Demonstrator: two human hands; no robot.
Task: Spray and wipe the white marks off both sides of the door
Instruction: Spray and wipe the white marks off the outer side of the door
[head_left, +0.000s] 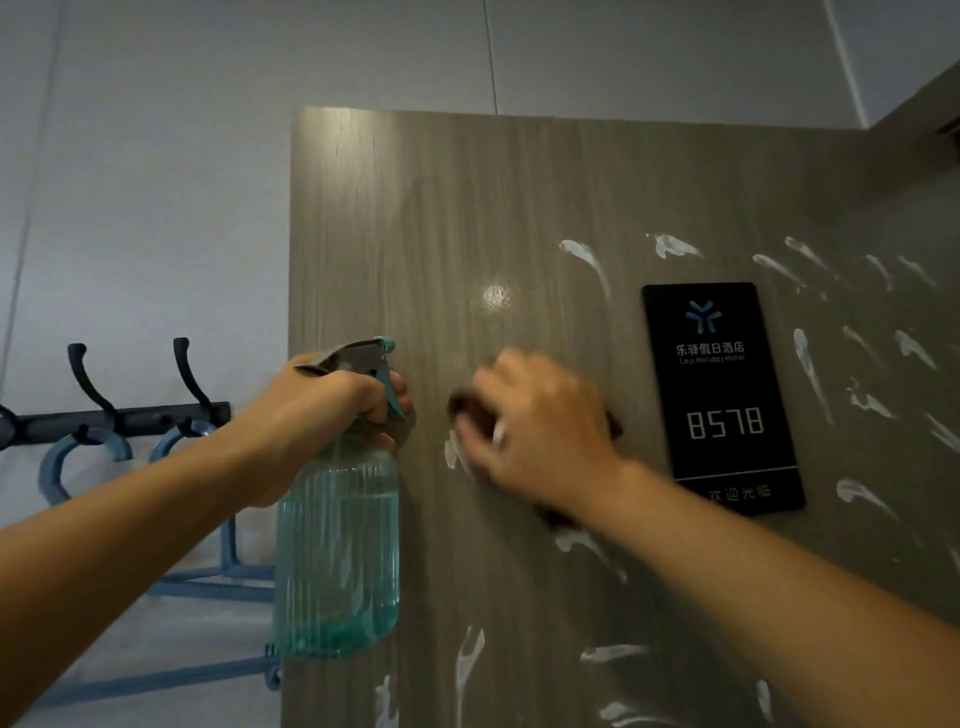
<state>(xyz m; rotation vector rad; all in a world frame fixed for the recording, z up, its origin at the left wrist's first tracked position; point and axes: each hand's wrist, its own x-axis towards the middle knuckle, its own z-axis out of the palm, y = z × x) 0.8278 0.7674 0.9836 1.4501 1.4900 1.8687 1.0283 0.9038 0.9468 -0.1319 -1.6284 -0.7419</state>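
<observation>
While left hand (317, 415) grips bottle (337, 551), right hand (535, 431) presses dark cloth (470, 408) on streaked door (467, 218)

The wood-grain door (415, 208) carries a black room-number plaque (722, 395) and scattered white marks (587, 257).
</observation>
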